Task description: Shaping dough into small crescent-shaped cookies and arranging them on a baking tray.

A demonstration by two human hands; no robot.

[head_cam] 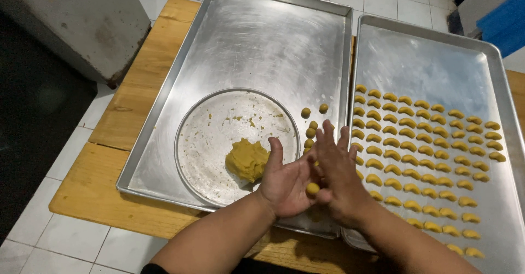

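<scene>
The left hand [287, 181] lies palm up and open, and the right hand [336, 170] is pressed flat across it with fingers spread; between the two palms sits a small ball of yellow dough [313, 188], caught at the lower edge where the hands meet, so neither hand is clenched and both bear on that one piece. By the look of it the step in hand is rolling a portion of dough between the palms.

Just left of the hands a lump of the same dough [247, 160] rests on a round metal plate [208, 143], which lies inside the left baking tray [164, 115]; a few rolled dough balls [310, 132] sit on that tray beside the plate's right rim, just above the fingertips. The right baking tray [426, 66] touches or nearly touches the left one, and its lower half carries rows of small crescent-shaped dough pieces [421, 143], while its upper half is bare metal. Both trays stand on a low wooden desk [104, 186] over a white tiled floor [65, 241].

The next move would call for light, even pressure so the ball lengthens without flattening, then a gentle bend into a crescent; it would fit best at the open end of the rows, set apart from its neighbours.
</scene>
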